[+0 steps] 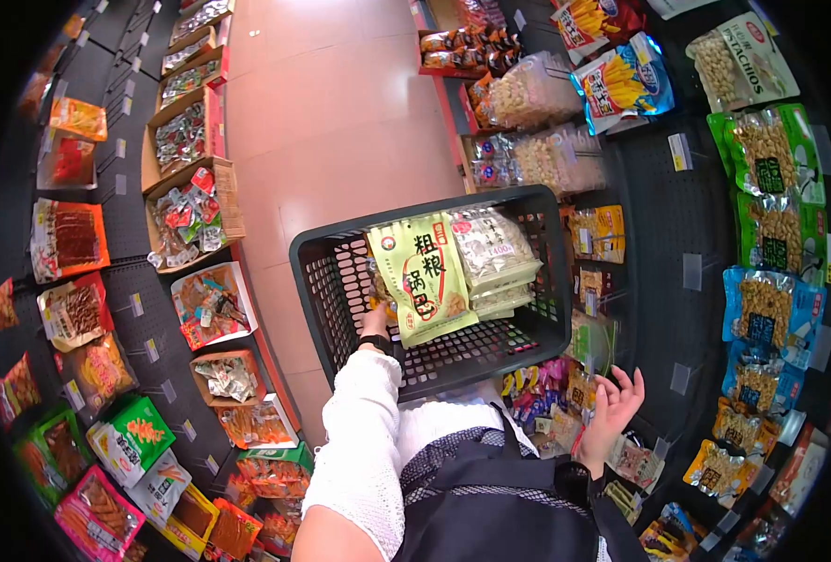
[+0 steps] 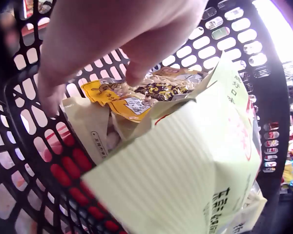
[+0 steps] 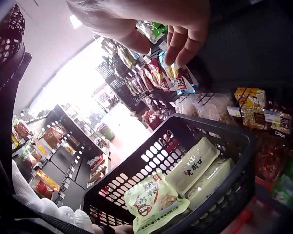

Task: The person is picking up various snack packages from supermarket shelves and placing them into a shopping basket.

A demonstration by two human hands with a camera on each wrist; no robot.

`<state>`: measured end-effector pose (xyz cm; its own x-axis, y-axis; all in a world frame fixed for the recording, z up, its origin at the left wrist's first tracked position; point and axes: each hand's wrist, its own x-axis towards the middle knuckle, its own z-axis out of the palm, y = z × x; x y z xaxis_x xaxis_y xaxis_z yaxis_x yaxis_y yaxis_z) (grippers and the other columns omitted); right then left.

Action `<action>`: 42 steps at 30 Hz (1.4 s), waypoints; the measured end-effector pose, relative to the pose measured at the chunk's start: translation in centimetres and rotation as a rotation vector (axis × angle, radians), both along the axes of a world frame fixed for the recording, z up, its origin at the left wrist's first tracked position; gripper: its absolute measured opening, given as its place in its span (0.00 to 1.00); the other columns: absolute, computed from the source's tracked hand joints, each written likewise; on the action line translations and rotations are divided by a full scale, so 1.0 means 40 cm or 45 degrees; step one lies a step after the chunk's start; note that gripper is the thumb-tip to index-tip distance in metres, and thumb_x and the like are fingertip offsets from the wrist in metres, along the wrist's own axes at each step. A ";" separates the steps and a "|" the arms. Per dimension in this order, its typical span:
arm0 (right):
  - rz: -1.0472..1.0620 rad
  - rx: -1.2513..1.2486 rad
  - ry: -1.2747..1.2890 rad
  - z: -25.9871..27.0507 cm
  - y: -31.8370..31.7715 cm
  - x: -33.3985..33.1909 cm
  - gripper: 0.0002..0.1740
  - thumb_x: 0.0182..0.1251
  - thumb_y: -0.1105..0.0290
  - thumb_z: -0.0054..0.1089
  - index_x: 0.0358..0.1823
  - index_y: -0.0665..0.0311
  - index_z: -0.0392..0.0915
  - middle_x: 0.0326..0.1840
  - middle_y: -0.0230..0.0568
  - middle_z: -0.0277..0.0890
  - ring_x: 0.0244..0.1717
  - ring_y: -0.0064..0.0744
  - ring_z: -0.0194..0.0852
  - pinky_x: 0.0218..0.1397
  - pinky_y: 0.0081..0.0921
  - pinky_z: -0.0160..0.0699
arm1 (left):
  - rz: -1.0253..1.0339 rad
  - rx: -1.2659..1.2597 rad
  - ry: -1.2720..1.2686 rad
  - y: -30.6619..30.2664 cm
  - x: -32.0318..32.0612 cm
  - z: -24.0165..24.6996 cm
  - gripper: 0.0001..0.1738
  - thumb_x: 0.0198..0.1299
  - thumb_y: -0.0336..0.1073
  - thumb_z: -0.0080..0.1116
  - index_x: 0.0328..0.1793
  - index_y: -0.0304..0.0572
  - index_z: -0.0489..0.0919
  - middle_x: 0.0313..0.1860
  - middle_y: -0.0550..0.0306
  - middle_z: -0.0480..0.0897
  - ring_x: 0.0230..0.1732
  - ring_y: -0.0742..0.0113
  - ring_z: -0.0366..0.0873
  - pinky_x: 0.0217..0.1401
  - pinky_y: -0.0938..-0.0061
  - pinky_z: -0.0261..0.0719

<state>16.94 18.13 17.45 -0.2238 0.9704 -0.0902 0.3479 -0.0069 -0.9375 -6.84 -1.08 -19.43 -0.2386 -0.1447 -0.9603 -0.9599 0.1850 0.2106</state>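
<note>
A black plastic basket (image 1: 415,377) is in front of the person's body. My left hand (image 1: 376,323) reaches into its left side, fingers pointing down. In the left wrist view a yellow snack packet (image 2: 122,100) lies right below the thumb, among other packets. A pale green snack bag (image 1: 422,276) stands beside the left hand in the basket, and clear-fronted pale packs (image 1: 495,248) lie to its right. My right hand (image 1: 612,407) hangs in the air right of the basket, fingers loosely bent, holding nothing.
Shelves of hanging snack bags line both sides; blue nut bags (image 1: 773,309) hang at the right. Open cartons (image 1: 191,211) of small packets stand along the left shelf. A tiled aisle floor (image 1: 331,103) runs ahead between the shelves.
</note>
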 end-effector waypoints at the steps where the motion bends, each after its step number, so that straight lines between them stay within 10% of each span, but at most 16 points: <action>1: 0.018 -0.005 0.006 -0.004 0.001 -0.013 0.34 0.60 0.83 0.47 0.67 0.63 0.47 0.56 0.46 0.61 0.49 0.29 0.68 0.57 0.25 0.64 | 0.057 0.084 -0.022 0.004 -0.010 0.021 0.31 0.59 0.50 0.52 0.64 0.39 0.65 0.60 0.48 0.69 0.59 0.51 0.67 0.52 0.57 0.69; 10: 0.066 -0.063 0.001 0.009 -0.014 -0.020 0.32 0.63 0.82 0.46 0.67 0.64 0.46 0.52 0.47 0.65 0.47 0.29 0.71 0.53 0.22 0.67 | 0.539 0.269 -0.265 -0.055 0.018 -0.015 0.26 0.62 0.46 0.50 0.66 0.52 0.65 0.54 0.53 0.73 0.38 0.68 0.70 0.40 0.73 0.71; 12: 0.069 -0.066 -0.006 0.009 -0.011 -0.009 0.32 0.63 0.82 0.46 0.67 0.64 0.46 0.52 0.47 0.65 0.46 0.29 0.71 0.52 0.22 0.67 | -0.143 0.478 0.113 -0.096 0.051 -0.010 0.24 0.63 0.40 0.49 0.66 0.56 0.65 0.57 0.54 0.70 0.39 0.67 0.69 0.39 0.70 0.72; 16: 0.060 -0.092 -0.005 0.012 -0.020 -0.003 0.32 0.63 0.82 0.46 0.67 0.64 0.46 0.51 0.47 0.66 0.46 0.28 0.71 0.52 0.22 0.68 | -0.018 0.329 -0.015 -0.066 0.021 0.015 0.33 0.55 0.17 0.48 0.68 0.50 0.63 0.60 0.57 0.70 0.42 0.63 0.71 0.41 0.72 0.74; 17: 0.061 -0.094 -0.010 0.010 -0.023 -0.003 0.32 0.63 0.82 0.46 0.67 0.64 0.46 0.51 0.47 0.66 0.46 0.28 0.71 0.52 0.22 0.68 | -0.682 0.391 0.218 -0.126 0.031 -0.166 0.38 0.48 0.15 0.54 0.68 0.45 0.62 0.59 0.58 0.72 0.45 0.63 0.74 0.43 0.76 0.74; 18: 0.052 -0.099 -0.011 0.006 -0.027 -0.004 0.32 0.63 0.82 0.46 0.67 0.64 0.46 0.51 0.47 0.66 0.46 0.28 0.71 0.53 0.22 0.68 | -0.941 0.231 0.447 -0.067 -0.007 0.059 0.42 0.42 0.17 0.60 0.68 0.43 0.62 0.56 0.57 0.74 0.47 0.65 0.75 0.44 0.76 0.75; 20: 0.057 -0.110 -0.020 0.001 -0.030 -0.006 0.32 0.63 0.82 0.46 0.67 0.65 0.46 0.50 0.47 0.66 0.46 0.28 0.72 0.53 0.23 0.68 | -0.387 0.352 0.321 -0.067 -0.011 -0.079 0.42 0.40 0.15 0.61 0.67 0.42 0.63 0.56 0.55 0.75 0.48 0.65 0.75 0.48 0.74 0.74; 22: 0.083 -0.120 -0.026 -0.004 -0.032 -0.012 0.32 0.63 0.82 0.46 0.67 0.65 0.46 0.50 0.47 0.67 0.46 0.29 0.72 0.54 0.23 0.68 | -0.780 0.380 0.713 -0.053 -0.020 -0.059 0.34 0.47 0.14 0.52 0.64 0.38 0.65 0.57 0.54 0.74 0.49 0.64 0.75 0.52 0.74 0.73; 23: 0.097 -0.125 -0.029 -0.006 -0.033 -0.015 0.32 0.63 0.82 0.46 0.67 0.65 0.46 0.50 0.47 0.67 0.46 0.29 0.72 0.54 0.23 0.68 | -0.335 0.481 0.324 -0.013 -0.063 0.019 0.25 0.54 0.17 0.45 0.61 0.35 0.67 0.55 0.53 0.75 0.51 0.62 0.75 0.55 0.73 0.72; 24: 0.119 -0.137 -0.027 -0.008 -0.033 -0.019 0.32 0.63 0.82 0.47 0.67 0.65 0.46 0.50 0.48 0.67 0.46 0.29 0.72 0.54 0.24 0.68 | -0.804 0.292 0.603 -0.002 -0.063 0.133 0.21 0.58 0.21 0.43 0.59 0.34 0.68 0.50 0.51 0.77 0.51 0.61 0.75 0.56 0.70 0.72; 27: 0.178 -0.163 -0.018 -0.016 -0.039 -0.039 0.32 0.63 0.81 0.47 0.67 0.65 0.46 0.50 0.48 0.68 0.45 0.29 0.73 0.54 0.24 0.69 | -0.991 0.084 0.480 -0.002 -0.067 0.156 0.18 0.59 0.24 0.45 0.56 0.33 0.69 0.48 0.49 0.78 0.49 0.60 0.76 0.55 0.71 0.73; 31: 0.322 -0.227 -0.030 -0.043 -0.041 -0.068 0.31 0.64 0.81 0.47 0.66 0.66 0.47 0.49 0.47 0.69 0.44 0.27 0.73 0.53 0.22 0.70 | 1.024 0.377 0.204 -0.044 -0.021 -0.087 0.23 0.51 0.24 0.59 0.53 0.33 0.66 0.45 0.44 0.77 0.39 0.52 0.80 0.40 0.58 0.81; 32: 0.350 -0.239 -0.031 -0.052 -0.046 -0.082 0.31 0.64 0.81 0.47 0.66 0.66 0.47 0.49 0.47 0.69 0.44 0.27 0.73 0.53 0.22 0.70 | 1.050 0.363 0.214 -0.059 -0.005 -0.116 0.23 0.51 0.24 0.59 0.53 0.33 0.66 0.45 0.44 0.77 0.39 0.52 0.80 0.40 0.58 0.81; 34: 0.495 -0.394 -0.017 -0.073 -0.058 -0.123 0.30 0.63 0.81 0.48 0.66 0.66 0.48 0.49 0.46 0.70 0.44 0.26 0.73 0.53 0.21 0.70 | 0.019 0.281 0.611 -0.083 0.021 -0.141 0.22 0.49 0.23 0.62 0.51 0.37 0.67 0.44 0.50 0.75 0.41 0.55 0.78 0.41 0.61 0.80; 35: 0.574 -0.440 -0.003 -0.085 -0.066 -0.140 0.29 0.63 0.81 0.48 0.65 0.67 0.49 0.49 0.46 0.70 0.45 0.26 0.73 0.53 0.20 0.70 | 0.878 0.395 0.200 -0.054 0.006 -0.058 0.22 0.49 0.23 0.63 0.50 0.38 0.67 0.44 0.50 0.74 0.41 0.56 0.76 0.39 0.64 0.80; 42: 1.425 -0.357 -0.439 -0.117 -0.142 -0.246 0.22 0.61 0.73 0.55 0.57 0.66 0.65 0.48 0.46 0.74 0.49 0.36 0.75 0.54 0.28 0.72 | 1.387 0.644 0.055 -0.066 0.012 0.166 0.15 0.57 0.21 0.53 0.51 0.31 0.68 0.50 0.47 0.73 0.50 0.57 0.74 0.52 0.72 0.79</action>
<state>7.10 12.45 12.76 -0.8520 0.1909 -0.4875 0.5231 0.2701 -0.8083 -6.34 -3.74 -12.80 -0.2584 0.1005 -0.9608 -0.5510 -0.8323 0.0611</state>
